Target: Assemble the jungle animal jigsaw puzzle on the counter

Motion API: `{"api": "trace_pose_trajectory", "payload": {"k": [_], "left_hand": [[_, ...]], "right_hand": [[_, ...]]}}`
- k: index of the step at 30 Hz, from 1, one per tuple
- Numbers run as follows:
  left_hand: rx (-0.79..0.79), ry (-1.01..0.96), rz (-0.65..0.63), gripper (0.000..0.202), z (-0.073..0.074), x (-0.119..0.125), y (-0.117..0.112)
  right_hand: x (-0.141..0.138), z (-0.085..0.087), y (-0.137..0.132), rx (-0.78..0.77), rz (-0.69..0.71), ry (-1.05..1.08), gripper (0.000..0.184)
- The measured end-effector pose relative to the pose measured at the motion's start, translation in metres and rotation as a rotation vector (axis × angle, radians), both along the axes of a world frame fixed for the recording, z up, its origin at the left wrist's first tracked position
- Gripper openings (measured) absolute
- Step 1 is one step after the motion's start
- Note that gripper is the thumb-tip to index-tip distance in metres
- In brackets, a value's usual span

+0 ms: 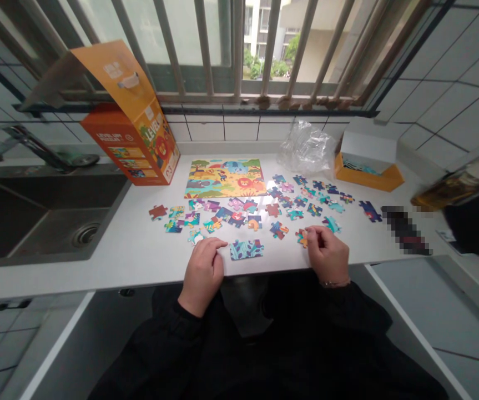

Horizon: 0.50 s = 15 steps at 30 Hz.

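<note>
Many loose jigsaw pieces lie scattered over the white counter. A small joined blue-green section sits near the front edge between my hands. My left hand rests on the counter with fingers curled, the forefinger stretched toward that section, holding nothing that I can see. My right hand is closed in a pinch on an orange and blue puzzle piece at its fingertips. A finished picture panel with animals lies farther back.
An orange puzzle box stands open at the back left beside a steel sink and tap. A crumpled clear bag and an orange tray with a white lid sit at the back right. A dark object lies to the right.
</note>
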<state>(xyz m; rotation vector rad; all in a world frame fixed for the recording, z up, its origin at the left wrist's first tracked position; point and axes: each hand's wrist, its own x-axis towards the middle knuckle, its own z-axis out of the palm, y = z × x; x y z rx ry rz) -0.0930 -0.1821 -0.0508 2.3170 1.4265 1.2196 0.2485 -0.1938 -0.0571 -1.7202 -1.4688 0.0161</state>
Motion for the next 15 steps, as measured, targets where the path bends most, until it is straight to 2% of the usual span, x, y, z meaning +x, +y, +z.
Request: {"api": "trace_pose_trajectory", "payload": {"k": [4, 7, 9, 15], "left_hand": [[-0.004, 0.124, -0.079, 0.033, 0.003, 0.006, -0.005], [0.001, 0.315, -0.214, 0.045, 0.004, 0.011, -0.009], [-0.010, 0.397, -0.285, 0.046, 0.005, 0.014, -0.010], [0.007, 0.433, -0.306, 0.034, 0.003, 0.015, -0.009]], "right_hand": [[0.009, -0.007, 0.002, -0.058, -0.075, 0.068, 0.040], [0.003, -0.006, 0.003, -0.096, -0.018, -0.004, 0.038], [-0.001, -0.004, 0.003, -0.120, 0.034, -0.057, 0.037], [-0.003, -0.003, 0.004, -0.123, 0.038, -0.144, 0.034]]}}
